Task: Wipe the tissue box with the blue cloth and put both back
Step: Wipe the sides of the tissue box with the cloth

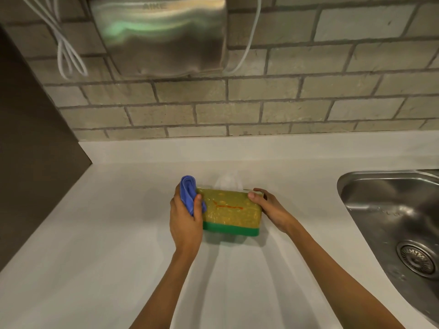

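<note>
Both your forearms reach in from the near edge of the pale surface (pixel 95 257), and there's the tissue box (pixel 231 211) between your hands, sitting near the middle of the surface, well apart from the steel sink (pixel 370 193) off to your right. Your left hand (pixel 185 216) is closed around the blue cloth (pixel 190 193), bunched up and pressed against the left end of the box, thumb on top of the wad. Your right hand (pixel 268 207) is clamped on the right end, fingers curled over the far top corner, holding it steady. The box reads as a soft pack (yellow, shiny wrap, green band along the bottom), so judge it light, squashy and a bit slick; grip it by the ends as you are, not by the middle of the wrap. The cloth is limp, so keep it wadded to get pressure. A white tissue (pixel 228 181) pokes up behind the box; mind you don't snag it. Beyond that, the brick wall (pixel 308 103) with a metal dryer (pixel 159 34) mounted above.
</note>
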